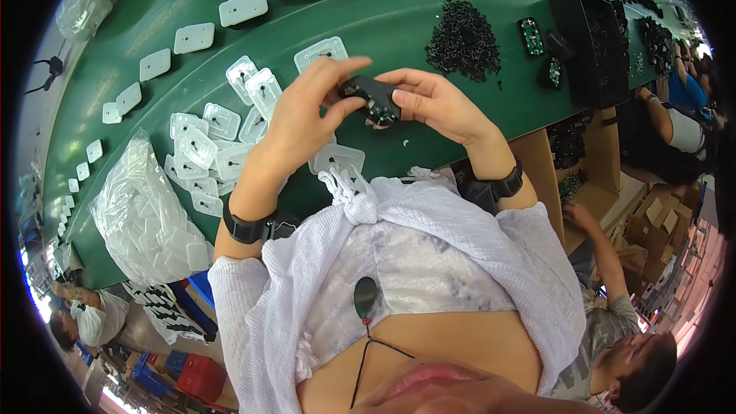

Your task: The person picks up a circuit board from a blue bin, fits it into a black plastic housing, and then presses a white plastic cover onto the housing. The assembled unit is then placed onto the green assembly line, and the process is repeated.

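Observation:
Over the green table I hold a small black plastic housing (pixel 381 97) with some circuit parts showing along its near side. My right hand (pixel 438 100) grips its right end, thumb on top. At its left end my left hand (pixel 310 107) has the thumb against the housing and the index finger raised above it; its other fingers are partly hidden. Below and left of my hands lie several loose translucent white plastic covers (pixel 198 147), each with a small dark part. Another white cover (pixel 320 51) is just beyond my left hand.
A heap of small black parts (pixel 463 40) lies farther right. Beyond it are a green circuit board (pixel 530 37) in a housing and a tall black bin (pixel 586 50). A clear bag (pixel 146 218) of covers sits left. White units (pixel 243 9) line the far side. Other people work nearby.

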Demonstrator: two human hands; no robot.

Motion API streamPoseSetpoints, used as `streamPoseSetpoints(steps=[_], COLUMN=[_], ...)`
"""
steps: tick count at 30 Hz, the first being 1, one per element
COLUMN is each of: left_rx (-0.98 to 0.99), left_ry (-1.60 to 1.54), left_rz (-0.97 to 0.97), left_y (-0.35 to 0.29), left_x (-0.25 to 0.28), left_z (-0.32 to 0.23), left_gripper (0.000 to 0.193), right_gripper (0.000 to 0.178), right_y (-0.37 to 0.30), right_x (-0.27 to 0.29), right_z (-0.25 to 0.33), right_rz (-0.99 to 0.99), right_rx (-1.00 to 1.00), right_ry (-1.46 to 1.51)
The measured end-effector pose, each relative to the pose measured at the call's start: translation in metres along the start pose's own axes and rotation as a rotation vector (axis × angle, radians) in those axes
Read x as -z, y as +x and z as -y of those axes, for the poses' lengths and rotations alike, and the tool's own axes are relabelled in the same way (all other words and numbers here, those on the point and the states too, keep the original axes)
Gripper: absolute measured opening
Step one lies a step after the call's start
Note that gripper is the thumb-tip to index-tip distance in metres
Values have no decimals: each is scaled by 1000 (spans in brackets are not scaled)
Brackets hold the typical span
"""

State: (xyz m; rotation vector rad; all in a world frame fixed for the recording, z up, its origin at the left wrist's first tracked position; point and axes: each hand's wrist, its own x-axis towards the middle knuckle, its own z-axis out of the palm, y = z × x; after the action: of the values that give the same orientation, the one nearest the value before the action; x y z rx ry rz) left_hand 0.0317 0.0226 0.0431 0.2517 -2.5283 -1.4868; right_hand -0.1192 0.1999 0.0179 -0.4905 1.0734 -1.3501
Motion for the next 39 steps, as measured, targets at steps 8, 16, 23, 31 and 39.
streamPoseSetpoints(steps=[8, 16, 23, 31, 39], left_rx=[-29, -22, -128, -111, -74], left_ry=[706, 267, 374, 463, 622], left_rz=[-218, -308, -179, -118, -95], left_y=[7, 3, -13, -16, -18], left_x=[-2, -11, -4, -4, -8], left_z=[50, 46, 40, 48, 44], left_gripper=[58, 60, 60, 57, 62], right_gripper=[35, 39, 37, 38, 40], right_y=[23, 41, 43, 46, 47], right_x=[8, -7, -17, -19, -17], right_z=[8, 11, 3, 1, -2], right_rz=[-143, -314, -287, -306, -366], right_rx=[267, 544, 639, 616, 653], right_ry=[222, -945, -1410, -1463, -1541])
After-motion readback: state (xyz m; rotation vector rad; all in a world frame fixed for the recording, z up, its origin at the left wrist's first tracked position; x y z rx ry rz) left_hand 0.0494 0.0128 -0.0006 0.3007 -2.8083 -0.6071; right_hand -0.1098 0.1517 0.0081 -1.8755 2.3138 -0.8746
